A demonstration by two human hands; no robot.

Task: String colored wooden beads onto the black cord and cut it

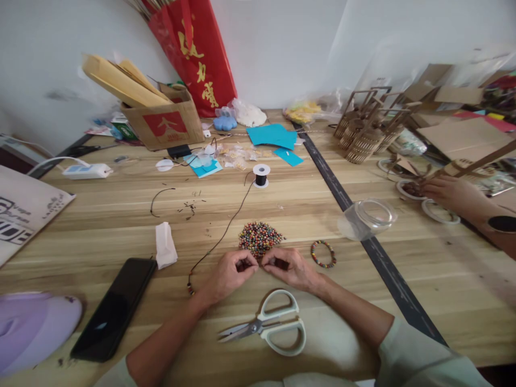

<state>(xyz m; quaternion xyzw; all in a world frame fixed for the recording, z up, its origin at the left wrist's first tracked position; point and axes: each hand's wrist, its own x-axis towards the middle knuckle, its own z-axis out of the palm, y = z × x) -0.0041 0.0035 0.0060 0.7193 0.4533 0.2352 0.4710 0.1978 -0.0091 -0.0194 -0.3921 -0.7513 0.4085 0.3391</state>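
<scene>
Though both hands are set low over the table (133, 223), key relation is a short one: bead pile (262, 236) is found immediately on far side of fingertips, approx. centred b/w L hand (236, 274) and R hand (292, 269). Neither hand can be called clearly nearer; pile's near edge is partly masked by fingers, so contact w/ beads can't be confirmed. Pile is spread slightly wider L–R than near–far, no strong long axis.

Fingers: thumb & forefinger of each hand pinched together, tips of the two hands almost meeting, R pinch just to the right of L. What's gripped, if anything, is too small to be made out.

Cord (208, 252) is laid from spool (261, 180), far side, in a long slant toward near left; a few strung beads (191, 289) are seen on it just left of L wrist. Whether cord is continued under that wrist to the fingertips can't be told. L hand is clearly nearer to it.

Also noted: beaded bracelet (313, 252) just beyond R wrist, to the right; scissors (255, 325) on near side of hands, long axis approx. L–R, blades pointed left.
</scene>
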